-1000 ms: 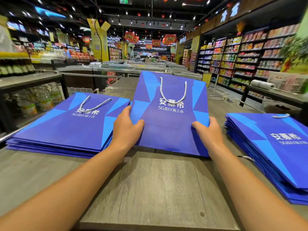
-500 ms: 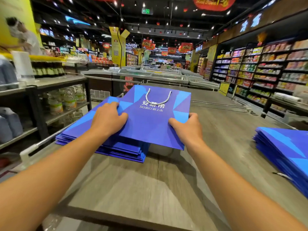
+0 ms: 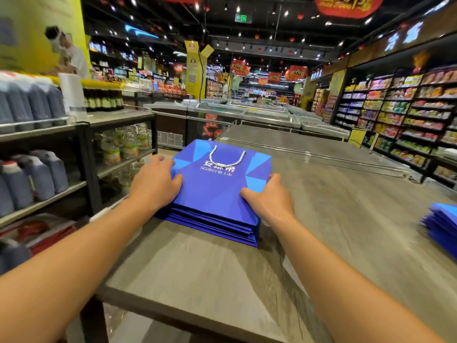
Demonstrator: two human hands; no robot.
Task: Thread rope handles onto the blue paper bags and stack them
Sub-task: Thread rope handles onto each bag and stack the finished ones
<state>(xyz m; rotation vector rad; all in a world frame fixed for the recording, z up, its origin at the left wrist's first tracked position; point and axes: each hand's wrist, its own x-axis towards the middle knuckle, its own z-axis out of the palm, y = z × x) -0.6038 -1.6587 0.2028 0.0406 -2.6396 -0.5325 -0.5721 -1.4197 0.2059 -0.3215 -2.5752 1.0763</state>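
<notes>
As both hands (image 3: pixel 158 184) seemingly press, top bag (image 3: pixel 217 184) between, stacked.

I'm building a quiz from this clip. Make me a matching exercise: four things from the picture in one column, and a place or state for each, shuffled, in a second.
Things:
1. top bag
2. rope handle
3. left hand
4. second stack

Places or states:
A. at the table's right edge, touched by no hand
B. at the top bag's left edge
C. white, looped at the bag's far end
D. lying flat on the near stack

Pairs: 1-D, 2-C, 3-B, 4-A
</notes>
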